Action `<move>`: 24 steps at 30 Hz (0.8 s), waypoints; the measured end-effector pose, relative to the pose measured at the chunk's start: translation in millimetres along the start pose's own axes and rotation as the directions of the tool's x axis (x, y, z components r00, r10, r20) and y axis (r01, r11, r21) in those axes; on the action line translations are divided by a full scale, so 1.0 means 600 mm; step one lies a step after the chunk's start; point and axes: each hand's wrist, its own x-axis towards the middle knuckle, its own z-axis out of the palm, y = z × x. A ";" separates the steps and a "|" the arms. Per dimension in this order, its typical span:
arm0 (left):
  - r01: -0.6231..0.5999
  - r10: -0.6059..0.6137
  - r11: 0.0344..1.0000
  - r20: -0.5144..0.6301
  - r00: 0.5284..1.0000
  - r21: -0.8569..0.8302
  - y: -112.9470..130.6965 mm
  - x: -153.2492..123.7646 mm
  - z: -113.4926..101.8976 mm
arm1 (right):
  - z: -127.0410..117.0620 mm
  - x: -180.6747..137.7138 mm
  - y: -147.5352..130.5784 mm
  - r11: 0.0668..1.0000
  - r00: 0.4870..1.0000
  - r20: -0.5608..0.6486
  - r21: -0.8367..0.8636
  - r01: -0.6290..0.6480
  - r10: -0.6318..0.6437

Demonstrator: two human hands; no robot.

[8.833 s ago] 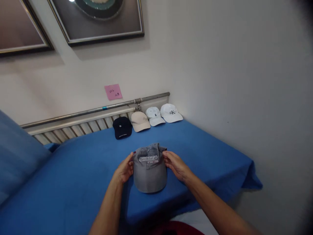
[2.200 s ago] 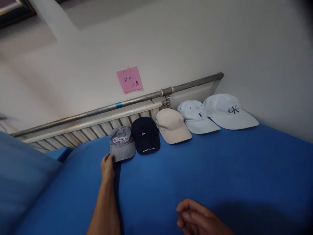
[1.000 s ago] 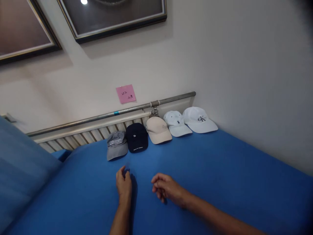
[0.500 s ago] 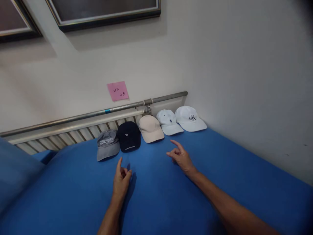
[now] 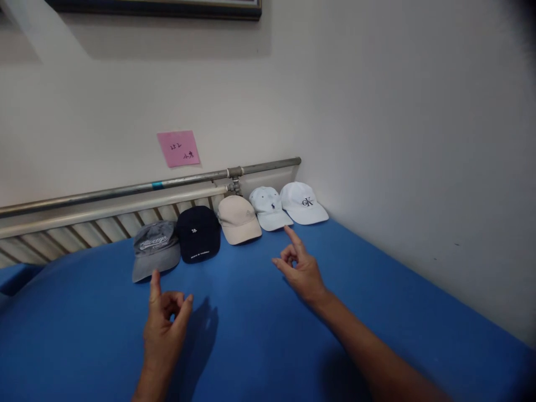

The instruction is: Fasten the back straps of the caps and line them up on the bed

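Five is too many to count here, so several caps stand in a row along the back of a blue surface (image 5: pixel 251 312). From the left come a grey cap (image 5: pixel 156 249), a black cap (image 5: pixel 198 234), a beige cap (image 5: pixel 238 219), a pale cap with a small dark emblem (image 5: pixel 270 209) and a white cap with dark letters (image 5: pixel 304 203). My left hand (image 5: pixel 164 318) is nearest the grey cap, index finger stretched toward its brim, holding nothing. Below the pale cap's brim, my right hand (image 5: pixel 301 268) points with index finger and thumb apart, also holding nothing.
Behind the caps run a metal pipe (image 5: pixel 188 181) and a white radiator (image 5: pixel 96 226). A pink note (image 5: pixel 178 148) with handwriting is stuck on the wall. A dark picture frame (image 5: pixel 167 12) hangs above. The right wall (image 5: pixel 410 167) borders the blue surface.
The view has shifted, so the caps appear further left. My left hand has moved left, from below the black cap to the grey one. My right fingertip is closer to the pale cap's brim.
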 end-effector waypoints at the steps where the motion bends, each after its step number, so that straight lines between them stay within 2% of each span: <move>1: -0.033 0.033 0.999 0.004 0.999 0.017 0.004 -0.002 0.000 | -0.001 -0.001 -0.004 1.000 1.000 -0.001 0.002 0.017 -0.017; 5: -0.083 0.081 0.995 0.027 0.996 0.059 0.020 -0.009 0.006 | 0.000 -0.008 -0.022 0.996 0.996 0.002 0.008 0.091 -0.091; 9: -0.087 0.087 0.994 0.003 0.996 0.069 0.032 -0.011 0.004 | 0.002 -0.012 -0.034 0.987 0.987 0.006 0.009 0.162 -0.163; 14: -0.056 0.059 0.994 -0.030 0.998 0.094 0.049 -0.015 -0.002 | 0.005 -0.017 -0.041 0.986 0.986 0.007 0.018 0.166 -0.166; 17: -0.007 0.013 0.990 -0.043 0.999 0.143 0.046 -0.020 -0.003 | 0.009 -0.020 -0.041 0.989 0.990 0.024 0.046 0.141 -0.142; 19: 0.073 -0.070 0.977 -0.025 0.997 0.201 0.029 -0.022 -0.002 | 0.011 -0.017 -0.031 0.992 0.997 0.026 0.102 0.070 -0.073; 21: 0.172 -0.186 0.954 0.035 0.982 0.246 -0.002 -0.022 0.000 | 0.007 -0.006 -0.010 0.973 0.995 -0.006 0.210 -0.091 0.095; 22: 0.214 -0.234 0.946 0.056 0.971 0.242 -0.021 -0.021 0.002 | 0.001 0.002 0.005 0.935 0.974 -0.032 0.290 -0.206 0.224; 23: 0.254 -0.283 0.940 0.107 0.953 0.230 -0.040 -0.021 0.005 | -0.007 0.011 0.023 0.868 0.929 -0.061 0.383 -0.317 0.366; 24: 0.297 -0.332 0.927 0.135 0.934 0.228 -0.059 -0.021 0.009 | -0.017 0.021 0.042 0.777 0.859 -0.089 0.482 -0.405 0.503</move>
